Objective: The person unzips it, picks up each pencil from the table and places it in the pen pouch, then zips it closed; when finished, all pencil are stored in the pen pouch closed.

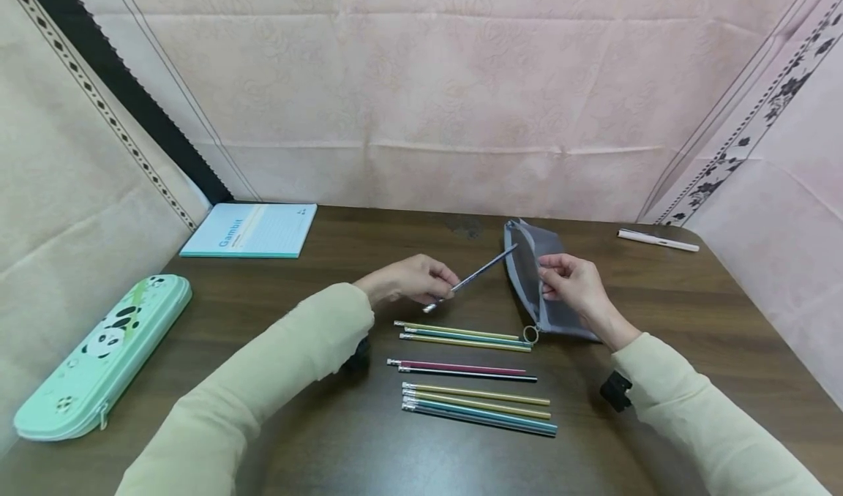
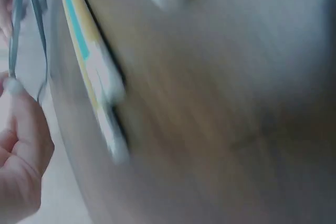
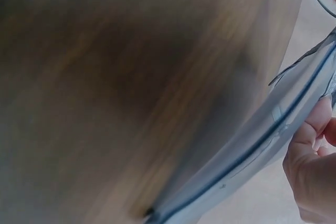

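My left hand point(image 1: 418, 276) pinches a slim silvery-blue pencil point(image 1: 484, 268) near its lower end. The pencil slants up to the right, its far end at the mouth of a grey zip pouch point(image 1: 553, 243). With thumb and fingers, my right hand point(image 1: 574, 285) grips the pouch's near side edge, and the mouth gapes toward the left hand. A ring point(image 1: 530, 334) hangs at the pouch's lower corner. In the right wrist view the zip edge point(image 3: 252, 150) runs past the right fingers. Below the hands lie yellow and teal pencils point(image 1: 461, 333).
Nearer lie a pink pencil point(image 1: 461, 367), a black pencil point(image 1: 467, 373) and a row of yellow, teal and dark pencils point(image 1: 477, 408). A mint panda pencil case point(image 1: 105, 357) is at left, a blue notebook point(image 1: 250, 230) at back left, a white pen point(image 1: 658, 240) at back right.
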`<act>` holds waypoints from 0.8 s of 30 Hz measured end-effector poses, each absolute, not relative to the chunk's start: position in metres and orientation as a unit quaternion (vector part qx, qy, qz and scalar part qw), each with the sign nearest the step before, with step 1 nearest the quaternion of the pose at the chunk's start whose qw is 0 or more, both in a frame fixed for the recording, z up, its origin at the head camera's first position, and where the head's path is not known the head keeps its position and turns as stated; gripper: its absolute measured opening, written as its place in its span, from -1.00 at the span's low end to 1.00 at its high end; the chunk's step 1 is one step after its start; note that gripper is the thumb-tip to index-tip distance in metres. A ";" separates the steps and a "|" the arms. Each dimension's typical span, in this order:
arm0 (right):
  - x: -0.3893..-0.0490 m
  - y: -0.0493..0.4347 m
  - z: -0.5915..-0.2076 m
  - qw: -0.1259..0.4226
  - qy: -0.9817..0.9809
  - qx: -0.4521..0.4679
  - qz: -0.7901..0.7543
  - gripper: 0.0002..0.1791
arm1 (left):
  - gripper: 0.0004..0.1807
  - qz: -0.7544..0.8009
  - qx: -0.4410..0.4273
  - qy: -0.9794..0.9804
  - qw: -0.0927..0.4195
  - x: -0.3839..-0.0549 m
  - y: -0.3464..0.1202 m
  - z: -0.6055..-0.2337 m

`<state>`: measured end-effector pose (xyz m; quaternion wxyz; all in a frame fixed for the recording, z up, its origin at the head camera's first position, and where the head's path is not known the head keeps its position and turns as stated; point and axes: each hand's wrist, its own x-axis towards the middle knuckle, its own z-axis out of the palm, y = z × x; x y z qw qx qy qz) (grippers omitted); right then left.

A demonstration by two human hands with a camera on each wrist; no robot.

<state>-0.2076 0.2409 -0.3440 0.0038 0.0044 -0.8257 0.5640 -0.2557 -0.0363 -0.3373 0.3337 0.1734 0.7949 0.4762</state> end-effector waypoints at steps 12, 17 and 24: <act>-0.207 0.221 -0.341 -0.024 -0.814 0.001 0.580 -0.63 | -0.57 0.672 0.013 0.628 0.393 -0.245 0.033 -0.345; -0.207 0.219 -0.339 -0.032 -0.817 0.002 0.576 -0.63 | -0.50 0.677 0.005 0.639 0.365 -0.244 0.044 -0.345; -0.207 0.219 -0.340 -0.041 -0.816 0.004 0.577 -0.62 | -0.45 0.685 -0.001 0.648 0.334 -0.242 0.060 -0.348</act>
